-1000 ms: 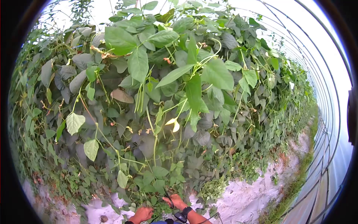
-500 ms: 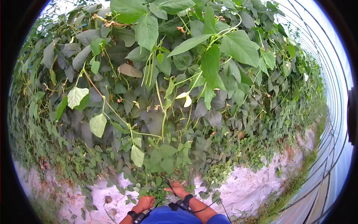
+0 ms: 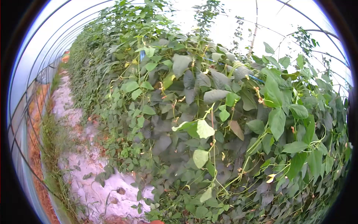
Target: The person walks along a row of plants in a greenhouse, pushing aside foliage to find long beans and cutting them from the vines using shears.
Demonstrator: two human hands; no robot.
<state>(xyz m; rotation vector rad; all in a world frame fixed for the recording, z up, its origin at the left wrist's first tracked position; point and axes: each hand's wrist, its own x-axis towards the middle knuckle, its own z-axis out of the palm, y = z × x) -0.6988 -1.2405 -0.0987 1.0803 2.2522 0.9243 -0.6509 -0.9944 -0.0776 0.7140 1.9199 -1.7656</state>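
Observation:
Only a sliver of a hand [image 3: 157,222], seemingly my left hand, shows at the bottom edge; its fingers are out of sight. It is nearest to the low leaves of a dense wall of bean vines [image 3: 167,142]. My right hand is out of view. Among the vines hang a pale green leaf [image 3: 201,158] and a lighter, partly turned leaf [image 3: 205,128]. A yellow-white flower [image 3: 271,178] stands out on the right. Close to the camera are broad green leaves [image 3: 276,123], and a brownish leaf [image 3: 236,129] sits further in.
Pale ground cover [image 3: 89,183] runs along the row on the left, with a dark round spot [image 3: 121,190] on it. A grass strip [image 3: 54,149] and the tunnel's curved metal frame [image 3: 16,123] border it. Blue twine [image 3: 257,78] crosses the vine tops.
My view has swung left and upward, so the vines appear further right and lower. Both hands were in view low in front of me; now only a sliver of one shows.

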